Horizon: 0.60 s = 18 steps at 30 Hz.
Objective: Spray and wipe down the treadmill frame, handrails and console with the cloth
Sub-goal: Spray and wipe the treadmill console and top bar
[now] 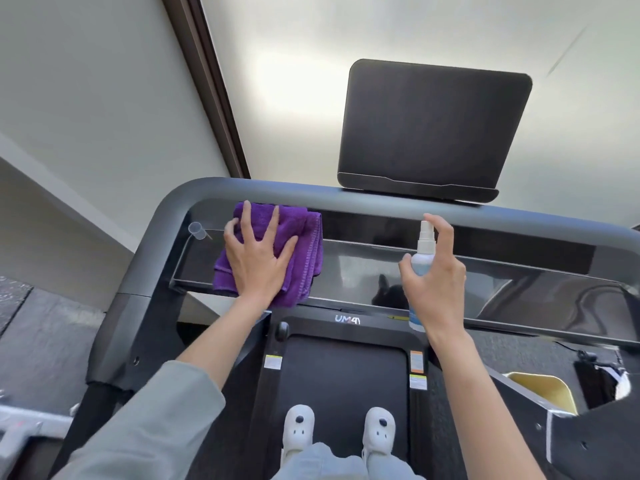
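Note:
A folded purple cloth (pixel 304 237) lies on the left part of the treadmill's glossy black console panel (pixel 363 268). My left hand (pixel 258 258) presses flat on the cloth, fingers spread. My right hand (pixel 434 282) grips a small white spray bottle (pixel 423 254) upright above the panel's middle, with the index finger curled over the nozzle. The grey frame bar (pixel 346 197) curves around the console's far edge and down the left side. A dark tablet-like screen (pixel 433 129) stands on the bar at the back.
A small clear plastic cap (pixel 196 230) rests at the console's left end. Below, the black running belt (pixel 343 379) carries my feet in white slippers (pixel 298 431). A yellow bin (pixel 545 389) sits at the lower right. A pale wall and window blind stand behind the treadmill.

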Motion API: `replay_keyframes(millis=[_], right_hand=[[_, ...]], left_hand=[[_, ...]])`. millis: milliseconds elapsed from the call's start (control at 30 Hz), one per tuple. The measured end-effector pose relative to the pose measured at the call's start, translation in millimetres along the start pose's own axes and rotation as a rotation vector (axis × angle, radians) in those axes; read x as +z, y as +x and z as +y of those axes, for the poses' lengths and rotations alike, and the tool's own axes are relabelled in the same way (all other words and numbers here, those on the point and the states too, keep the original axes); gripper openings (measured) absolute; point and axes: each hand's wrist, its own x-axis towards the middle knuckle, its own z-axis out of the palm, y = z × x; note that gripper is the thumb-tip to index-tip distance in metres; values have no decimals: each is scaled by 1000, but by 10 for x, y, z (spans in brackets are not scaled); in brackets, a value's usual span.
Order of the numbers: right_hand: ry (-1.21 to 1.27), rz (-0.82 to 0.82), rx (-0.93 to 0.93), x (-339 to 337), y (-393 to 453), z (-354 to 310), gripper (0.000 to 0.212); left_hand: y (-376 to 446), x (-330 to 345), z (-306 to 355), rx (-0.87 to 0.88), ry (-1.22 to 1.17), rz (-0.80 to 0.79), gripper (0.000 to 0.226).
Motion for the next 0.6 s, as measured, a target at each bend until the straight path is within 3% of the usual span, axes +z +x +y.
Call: replay_keyframes(millis=[133, 600], right_hand=[[-9, -11, -3, -81, -4, 76, 60], [3, 37, 15, -696, 225, 756, 61]], left_hand=[[-27, 112, 252, -75, 52, -19, 68], [-371, 486, 1444, -52, 125, -16, 68]])
